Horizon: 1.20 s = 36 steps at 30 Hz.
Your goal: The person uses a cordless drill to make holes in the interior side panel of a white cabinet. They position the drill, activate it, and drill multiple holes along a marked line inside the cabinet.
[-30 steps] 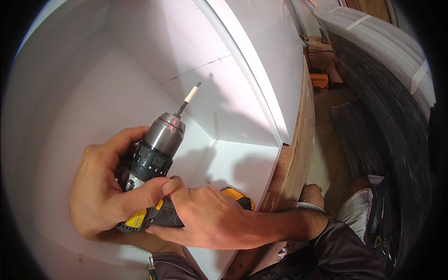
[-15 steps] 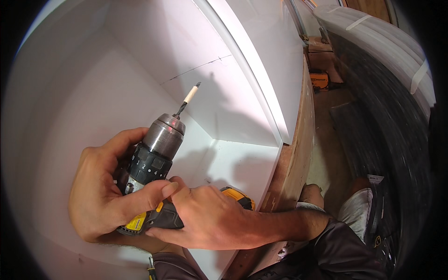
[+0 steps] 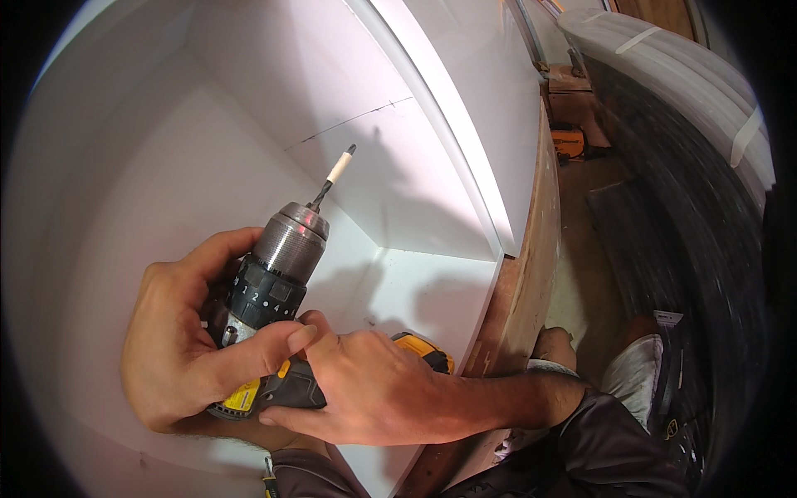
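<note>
A black and yellow cordless drill [image 3: 270, 286] points up and away inside a white cabinet. Its metal chuck holds a drill bit [image 3: 322, 195] with a band of cream tape [image 3: 339, 168] wrapped around it below the tip. My left hand [image 3: 178, 340] is closed around the drill body from the left, thumb across it. Wrapped round the grip is my right hand [image 3: 374, 386], its forearm coming in from the right. Beyond the bit, apart from it, a pencil line [image 3: 349, 123] with a small cross mark runs over the cabinet's side panel [image 3: 390, 166].
The white cabinet's front edge [image 3: 490, 212] curves along the right, above a wooden base [image 3: 531, 249]. A yellow tool [image 3: 569, 143] lies on the floor behind. At the right stands a large plastic-wrapped bundle [image 3: 672, 108]. A yellow-black handle [image 3: 270, 481] shows at the bottom.
Almost nothing differs. The drill bit has shifted very slightly, and both hands keep the same hold on the drill.
</note>
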Each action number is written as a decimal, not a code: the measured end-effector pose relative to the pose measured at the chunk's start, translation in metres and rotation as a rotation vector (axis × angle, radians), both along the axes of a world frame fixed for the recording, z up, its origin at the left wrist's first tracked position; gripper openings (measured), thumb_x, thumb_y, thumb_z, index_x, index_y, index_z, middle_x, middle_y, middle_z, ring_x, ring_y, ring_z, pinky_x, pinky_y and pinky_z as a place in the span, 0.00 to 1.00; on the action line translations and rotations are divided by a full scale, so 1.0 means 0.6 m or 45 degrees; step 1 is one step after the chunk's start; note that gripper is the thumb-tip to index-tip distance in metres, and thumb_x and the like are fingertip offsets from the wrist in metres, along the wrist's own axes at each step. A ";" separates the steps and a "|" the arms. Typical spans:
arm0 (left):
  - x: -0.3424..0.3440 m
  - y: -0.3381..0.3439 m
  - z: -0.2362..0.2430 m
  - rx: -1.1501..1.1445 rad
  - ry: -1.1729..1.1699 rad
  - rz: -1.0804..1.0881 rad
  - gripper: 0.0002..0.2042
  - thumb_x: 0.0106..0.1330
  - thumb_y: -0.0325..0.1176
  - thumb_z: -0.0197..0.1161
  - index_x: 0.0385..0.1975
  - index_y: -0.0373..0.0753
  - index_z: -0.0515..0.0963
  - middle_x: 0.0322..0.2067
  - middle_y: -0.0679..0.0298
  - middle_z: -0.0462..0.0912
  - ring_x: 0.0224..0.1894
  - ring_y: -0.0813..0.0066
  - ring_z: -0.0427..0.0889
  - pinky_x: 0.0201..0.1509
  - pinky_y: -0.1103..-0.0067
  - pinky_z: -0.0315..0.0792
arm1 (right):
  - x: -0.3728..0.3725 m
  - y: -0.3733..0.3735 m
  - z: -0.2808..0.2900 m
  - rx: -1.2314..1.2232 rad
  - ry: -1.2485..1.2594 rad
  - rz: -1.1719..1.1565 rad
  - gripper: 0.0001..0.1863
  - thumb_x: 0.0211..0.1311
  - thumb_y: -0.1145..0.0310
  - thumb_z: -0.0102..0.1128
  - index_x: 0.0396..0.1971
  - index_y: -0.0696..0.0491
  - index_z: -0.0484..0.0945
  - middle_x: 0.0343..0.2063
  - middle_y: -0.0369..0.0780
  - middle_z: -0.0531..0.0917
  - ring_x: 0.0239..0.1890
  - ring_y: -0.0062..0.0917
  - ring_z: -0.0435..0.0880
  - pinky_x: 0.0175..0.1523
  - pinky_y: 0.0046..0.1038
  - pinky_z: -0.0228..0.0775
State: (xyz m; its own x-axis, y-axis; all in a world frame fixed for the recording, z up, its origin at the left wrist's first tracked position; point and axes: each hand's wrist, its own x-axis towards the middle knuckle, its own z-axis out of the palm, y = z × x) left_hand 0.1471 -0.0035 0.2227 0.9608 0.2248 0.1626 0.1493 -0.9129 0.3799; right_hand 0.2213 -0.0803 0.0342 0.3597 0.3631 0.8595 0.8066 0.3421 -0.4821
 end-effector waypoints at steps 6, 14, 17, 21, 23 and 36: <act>-0.001 0.013 -0.001 0.075 -0.018 -0.075 0.32 0.56 0.37 0.81 0.57 0.24 0.79 0.30 0.57 0.90 0.33 0.74 0.90 0.41 0.79 0.80 | 0.004 0.003 -0.001 -0.023 0.012 0.050 0.48 0.59 0.43 0.80 0.53 0.78 0.75 0.30 0.55 0.84 0.18 0.32 0.76 0.23 0.35 0.74; 0.005 0.014 -0.002 -0.154 -0.085 -0.141 0.39 0.56 0.38 0.81 0.67 0.27 0.74 0.34 0.57 0.89 0.36 0.76 0.88 0.45 0.82 0.77 | 0.016 -0.015 0.024 -0.251 0.155 0.240 0.43 0.61 0.44 0.78 0.50 0.71 0.71 0.20 0.48 0.81 0.19 0.44 0.85 0.26 0.40 0.79; 0.005 0.020 -0.016 -0.066 -0.180 -0.295 0.42 0.55 0.39 0.81 0.69 0.27 0.72 0.36 0.56 0.89 0.37 0.75 0.88 0.46 0.82 0.76 | 0.025 -0.030 0.035 -0.319 0.154 0.227 0.42 0.61 0.44 0.78 0.49 0.71 0.71 0.20 0.48 0.81 0.21 0.45 0.87 0.28 0.41 0.81; 0.010 0.027 -0.018 -0.147 -0.188 -0.338 0.44 0.54 0.41 0.81 0.71 0.28 0.71 0.38 0.55 0.89 0.39 0.72 0.88 0.47 0.81 0.76 | 0.032 -0.041 0.033 -0.345 0.053 0.205 0.42 0.60 0.43 0.78 0.47 0.71 0.71 0.20 0.48 0.80 0.21 0.45 0.87 0.28 0.40 0.81; 0.013 0.024 -0.005 -0.222 -0.180 -0.311 0.45 0.53 0.42 0.81 0.72 0.29 0.70 0.40 0.54 0.89 0.41 0.71 0.88 0.48 0.80 0.77 | 0.030 -0.047 0.034 -0.334 0.031 0.227 0.40 0.60 0.46 0.78 0.44 0.72 0.71 0.19 0.49 0.80 0.21 0.46 0.86 0.28 0.41 0.80; 0.068 0.020 -0.002 -0.388 -0.818 -0.380 0.16 0.71 0.44 0.73 0.38 0.34 0.89 0.23 0.68 0.83 0.21 0.84 0.77 0.25 0.84 0.67 | 0.038 -0.117 0.077 -0.713 -0.396 0.218 0.30 0.65 0.52 0.72 0.40 0.66 0.69 0.14 0.46 0.80 0.18 0.46 0.85 0.25 0.43 0.78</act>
State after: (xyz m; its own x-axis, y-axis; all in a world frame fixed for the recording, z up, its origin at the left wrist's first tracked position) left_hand 0.1881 0.0085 0.2213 0.7253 0.0951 0.6818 -0.4219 -0.7212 0.5495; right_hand 0.2439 -0.1507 0.0802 0.0229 0.8152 0.5787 0.8933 0.2432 -0.3780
